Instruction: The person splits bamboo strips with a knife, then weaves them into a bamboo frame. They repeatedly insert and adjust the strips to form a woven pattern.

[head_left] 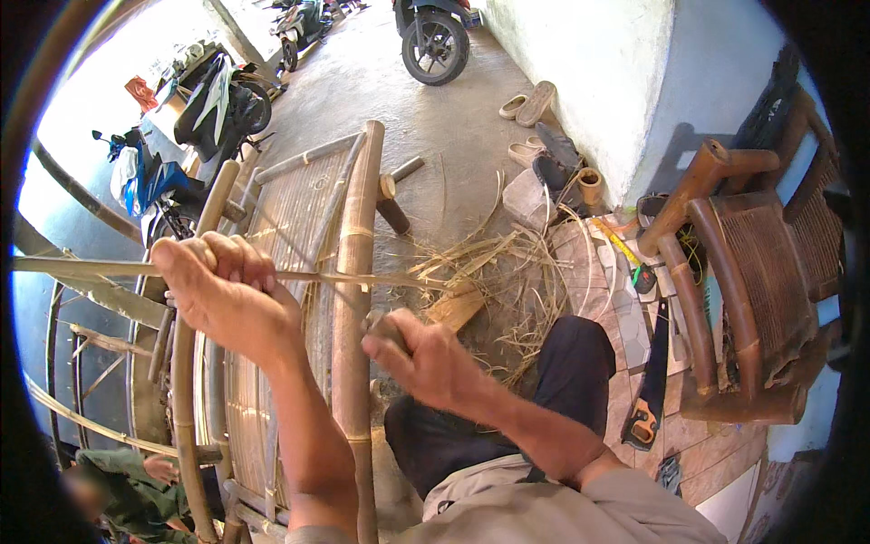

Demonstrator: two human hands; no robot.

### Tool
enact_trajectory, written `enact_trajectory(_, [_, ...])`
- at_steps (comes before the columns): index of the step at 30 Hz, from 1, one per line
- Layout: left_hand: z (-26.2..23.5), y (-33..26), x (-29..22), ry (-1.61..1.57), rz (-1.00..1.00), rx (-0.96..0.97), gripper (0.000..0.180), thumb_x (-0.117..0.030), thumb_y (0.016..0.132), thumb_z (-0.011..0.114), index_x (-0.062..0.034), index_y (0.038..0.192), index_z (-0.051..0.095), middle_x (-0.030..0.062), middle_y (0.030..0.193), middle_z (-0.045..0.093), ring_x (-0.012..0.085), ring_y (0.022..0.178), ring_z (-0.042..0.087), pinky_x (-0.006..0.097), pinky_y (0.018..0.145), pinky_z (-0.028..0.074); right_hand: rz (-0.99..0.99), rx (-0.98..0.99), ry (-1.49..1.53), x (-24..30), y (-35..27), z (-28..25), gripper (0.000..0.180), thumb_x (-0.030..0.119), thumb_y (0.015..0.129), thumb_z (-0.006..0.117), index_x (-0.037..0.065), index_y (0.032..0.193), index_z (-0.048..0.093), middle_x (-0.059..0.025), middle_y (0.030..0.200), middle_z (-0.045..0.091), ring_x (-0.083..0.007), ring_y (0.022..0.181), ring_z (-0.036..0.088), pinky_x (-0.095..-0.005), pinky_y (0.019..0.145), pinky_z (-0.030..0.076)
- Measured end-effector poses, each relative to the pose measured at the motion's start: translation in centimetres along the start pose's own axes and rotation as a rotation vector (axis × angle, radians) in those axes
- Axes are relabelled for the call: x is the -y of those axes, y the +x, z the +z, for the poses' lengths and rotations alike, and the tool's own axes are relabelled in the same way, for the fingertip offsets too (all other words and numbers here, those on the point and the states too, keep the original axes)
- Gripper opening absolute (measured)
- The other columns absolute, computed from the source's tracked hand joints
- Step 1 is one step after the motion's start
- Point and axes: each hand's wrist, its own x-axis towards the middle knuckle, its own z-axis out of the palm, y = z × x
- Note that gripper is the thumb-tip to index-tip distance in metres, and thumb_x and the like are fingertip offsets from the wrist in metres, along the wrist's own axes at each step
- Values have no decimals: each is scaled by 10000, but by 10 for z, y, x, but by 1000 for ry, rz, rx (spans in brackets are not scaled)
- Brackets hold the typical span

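My left hand is closed around a long, thin bamboo strip, held level across a bamboo frame. From the fist the strip runs out to the left edge and rightward over the frame's thick pole. My right hand is closed just right of that pole, below the strip. A rounded, dull brown end shows at its fingers; the rest is hidden in the grip, so its kind is unclear. Beneath my left hand lies the frame's slatted bamboo panel.
Bamboo shavings litter the floor beside a split bamboo piece. To the right lie a handsaw and a tape measure near a brown bamboo chair. Another person's green sleeve shows lower left. Motorbikes stand behind.
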Motion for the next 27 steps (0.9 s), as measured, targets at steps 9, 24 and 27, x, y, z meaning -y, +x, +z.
enact_trajectory(9, [-13,3,1,10,-6,-26,557,-536,1022,542,-167,700,278,-41,592,236,62,480,220,245,407,200,-78,104,-101,-7,-8,4,419,426,992,596,7,1007,612,-272,760,668,-466,768,684,-531,621,530])
enact_trajectory(24, [-33,25,14,17,12,-8,545,-515,1034,529,-168,710,261,-34,584,221,73,472,176,247,418,161,192,-23,-127,-104,-15,11,514,501,977,575,-11,966,614,-290,788,647,-473,810,668,-514,707,524])
enact_trajectory(27, [-37,33,19,37,2,-29,538,-491,1034,548,-162,718,263,-31,595,222,78,485,174,251,428,163,344,-59,-270,-145,-14,11,609,596,971,509,-1,1013,623,-328,856,658,-501,895,669,-549,773,525])
